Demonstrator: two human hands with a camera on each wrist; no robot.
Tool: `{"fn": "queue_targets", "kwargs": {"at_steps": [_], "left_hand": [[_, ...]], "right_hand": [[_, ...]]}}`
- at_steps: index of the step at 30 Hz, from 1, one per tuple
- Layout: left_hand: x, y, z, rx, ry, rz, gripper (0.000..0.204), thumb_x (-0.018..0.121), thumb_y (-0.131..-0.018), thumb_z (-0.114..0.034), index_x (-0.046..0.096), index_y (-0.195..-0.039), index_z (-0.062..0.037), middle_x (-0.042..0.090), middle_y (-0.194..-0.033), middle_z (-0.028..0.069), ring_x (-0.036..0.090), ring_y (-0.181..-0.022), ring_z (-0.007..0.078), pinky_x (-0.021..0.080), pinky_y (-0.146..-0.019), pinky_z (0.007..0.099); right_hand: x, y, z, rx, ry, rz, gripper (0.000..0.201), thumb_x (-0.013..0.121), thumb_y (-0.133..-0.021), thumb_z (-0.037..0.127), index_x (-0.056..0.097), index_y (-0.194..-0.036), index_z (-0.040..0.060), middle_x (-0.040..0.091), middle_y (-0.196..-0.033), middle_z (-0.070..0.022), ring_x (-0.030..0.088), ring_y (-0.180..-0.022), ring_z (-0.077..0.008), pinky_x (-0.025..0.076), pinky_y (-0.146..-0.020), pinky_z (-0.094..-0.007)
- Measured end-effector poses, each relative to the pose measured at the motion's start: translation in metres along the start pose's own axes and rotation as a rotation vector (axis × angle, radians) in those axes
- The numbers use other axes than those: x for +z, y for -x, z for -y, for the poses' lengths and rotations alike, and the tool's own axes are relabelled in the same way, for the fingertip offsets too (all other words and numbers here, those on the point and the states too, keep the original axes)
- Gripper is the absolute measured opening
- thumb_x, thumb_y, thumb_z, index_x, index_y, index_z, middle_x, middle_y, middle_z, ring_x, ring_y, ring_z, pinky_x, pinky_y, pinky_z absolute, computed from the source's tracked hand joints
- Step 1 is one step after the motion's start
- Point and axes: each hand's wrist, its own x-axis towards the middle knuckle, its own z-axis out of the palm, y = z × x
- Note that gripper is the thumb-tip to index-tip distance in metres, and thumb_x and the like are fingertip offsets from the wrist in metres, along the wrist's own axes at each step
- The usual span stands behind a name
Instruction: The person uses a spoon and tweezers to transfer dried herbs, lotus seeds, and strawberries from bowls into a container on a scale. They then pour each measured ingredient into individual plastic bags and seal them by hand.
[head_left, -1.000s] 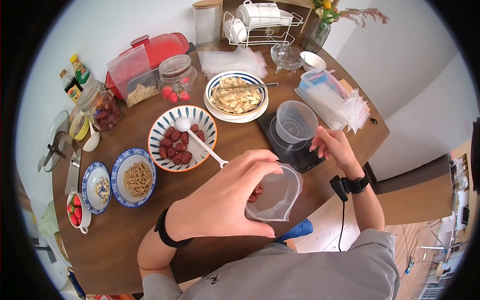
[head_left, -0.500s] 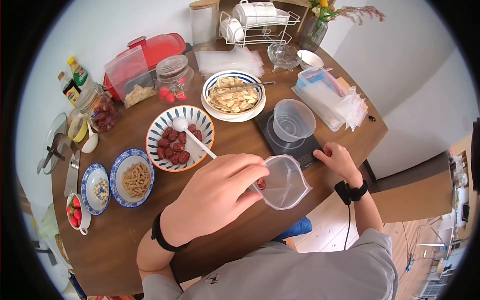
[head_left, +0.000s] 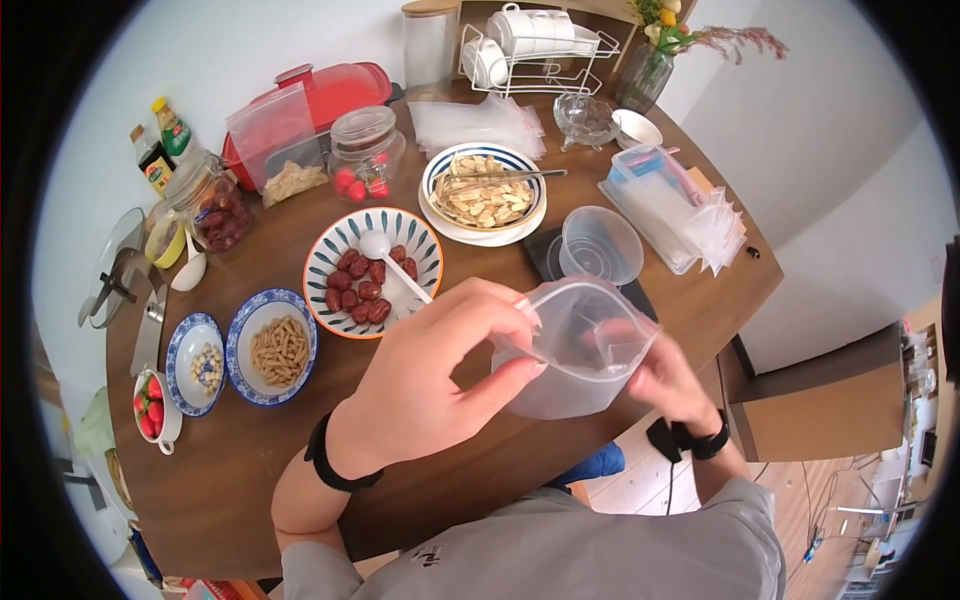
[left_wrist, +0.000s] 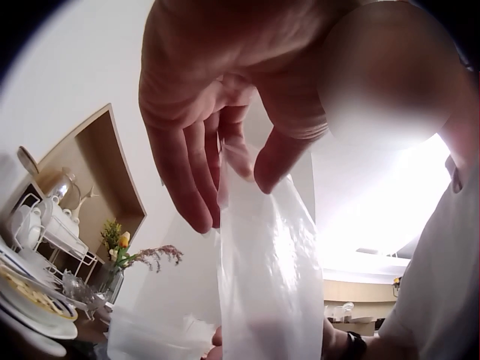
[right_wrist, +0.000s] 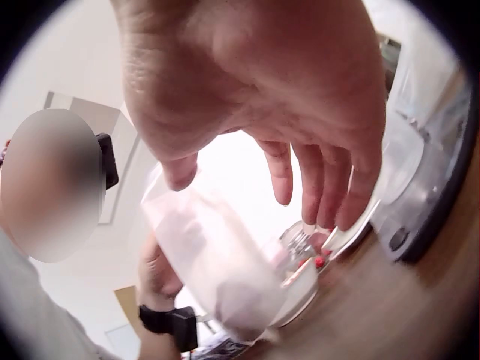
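My left hand (head_left: 415, 395) pinches the rim of a clear plastic bag (head_left: 560, 385) between thumb and fingers, its mouth spread wide. In the left wrist view the bag (left_wrist: 266, 285) hangs below the fingertips. My right hand (head_left: 672, 378), blurred, is at the bag's right edge. The right wrist view shows the right hand (right_wrist: 262, 82) with fingers extended and thumb close to the bag's rim; a dark shape shows low in the bag. Beyond the bag, a clear plastic tub (head_left: 600, 250) sits on a black kitchen scale (head_left: 545, 256), partly hidden.
Left of the bag stands a striped bowl (head_left: 325, 245) of red dates (head_left: 342, 298) with a white spoon (head_left: 410, 282). Blue-rimmed bowls (head_left: 238, 390) lie farther left. Behind are a bowl of sliced pieces (head_left: 483, 205) with tongs, glass jars (head_left: 365, 150) and a container of bags (head_left: 650, 210).
My right hand has moved from beside the scale to the bag's right side. The bag has swung, and its mouth is now wider and turned up. The left hand still holds the rim.
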Motion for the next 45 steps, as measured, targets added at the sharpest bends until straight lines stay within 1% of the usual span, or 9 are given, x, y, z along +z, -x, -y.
{"fn": "queue_targets", "kwargs": {"at_steps": [2,9,13,18,25,30,34,39,45], "left_hand": [[0.003,0.002,0.004,-0.015,0.239,-0.092,0.021,0.067,-0.079,0.01,0.058,-0.093,-0.0015,0.062,-0.103,0.0124,0.066,-0.093,0.0194,0.055,-0.079,0.0293],[0.007,-0.005,0.011,-0.023,0.603,-0.384,0.057,0.075,-0.077,0.0,0.046,-0.127,-0.0014,0.058,-0.117,0.0121,0.063,-0.101,0.0194,0.054,-0.085,0.0307],[0.006,-0.003,0.025,-0.31,0.868,-0.008,0.074,0.078,-0.078,-0.009,0.037,-0.138,-0.0014,0.052,-0.127,0.0097,0.055,-0.114,0.0146,0.048,-0.091,0.0299],[0.011,-0.002,0.015,-0.427,0.524,0.02,0.019,0.06,-0.095,-0.013,0.068,-0.104,0.002,0.068,-0.087,0.0017,0.06,-0.078,0.0041,0.049,-0.069,0.0204],[0.011,0.0,0.022,-0.397,0.534,0.052,0.018,0.057,-0.096,-0.009,0.068,-0.103,0.0037,0.069,-0.09,0.0039,0.062,-0.078,0.0051,0.054,-0.064,0.0211],[0.016,-0.002,0.011,-0.566,0.825,0.084,0.015,0.06,-0.093,-0.006,0.068,-0.099,0.0051,0.069,-0.093,0.0071,0.065,-0.082,0.0109,0.06,-0.07,0.0281],[0.016,-0.001,0.015,-0.653,0.827,0.167,0.013,0.064,-0.091,-0.006,0.068,-0.098,0.0038,0.069,-0.093,0.0067,0.066,-0.083,0.0102,0.062,-0.067,0.0273],[0.016,-0.003,0.022,-0.64,0.862,0.161,0.011,0.065,-0.089,-0.005,0.068,-0.095,0.0036,0.068,-0.09,0.0059,0.066,-0.08,0.0111,0.062,-0.068,0.0278],[0.011,-0.005,0.028,-0.508,0.709,0.029,0.011,0.066,-0.088,-0.005,0.068,-0.095,0.0037,0.069,-0.095,0.0087,0.067,-0.081,0.0125,0.059,-0.071,0.0283]], "right_hand": [[0.022,-0.001,-0.003,0.022,-0.109,0.157,0.089,0.083,-0.076,0.032,0.034,-0.144,0.003,0.047,-0.138,-0.0105,0.043,-0.13,-0.019,0.034,-0.107,-0.0375],[0.054,-0.012,0.013,0.064,-0.061,0.037,0.023,0.067,-0.09,0.006,0.065,-0.111,-0.0026,0.069,-0.099,-0.0055,0.064,-0.089,-0.0111,0.052,-0.081,-0.027],[0.061,-0.023,0.024,-0.071,-0.135,-0.094,0.016,0.062,-0.092,0.003,0.067,-0.106,-0.0026,0.069,-0.096,-0.0065,0.064,-0.084,-0.01,0.052,-0.074,-0.0248],[0.065,-0.024,0.034,-0.209,0.315,-0.263,0.014,0.058,-0.095,0.005,0.068,-0.102,-0.0025,0.069,-0.092,-0.008,0.064,-0.082,-0.0119,0.05,-0.073,-0.025],[0.041,-0.03,0.039,-0.435,0.03,-0.292,0.06,0.074,-0.084,0.024,0.045,-0.128,-0.0035,0.063,-0.104,-0.0108,0.062,-0.083,-0.0145,0.049,-0.07,-0.0265],[0.035,-0.029,0.069,-0.729,0.251,-0.364,0.042,0.075,-0.08,0.006,0.052,-0.115,-0.0011,0.064,-0.096,-0.0094,0.06,-0.072,-0.0128,0.046,-0.059,-0.0233],[0.02,-0.029,0.092,-0.707,0.473,-0.297,0.011,0.07,-0.079,-0.005,0.062,-0.083,0.0002,0.064,-0.074,-0.0063,0.054,-0.06,-0.0112,0.04,-0.053,-0.0236],[0.007,-0.025,0.121,-0.544,0.545,-0.341,0.008,0.067,-0.082,-0.005,0.062,-0.082,-0.0001,0.064,-0.077,-0.0041,0.054,-0.066,-0.0086,0.042,-0.06,-0.0222],[0.008,-0.051,0.098,-0.612,0.177,-0.324,0.05,0.073,-0.085,0.019,0.048,-0.124,0.0002,0.061,-0.094,-0.0031,0.056,-0.082,-0.0096,0.046,-0.068,-0.0213]]}}
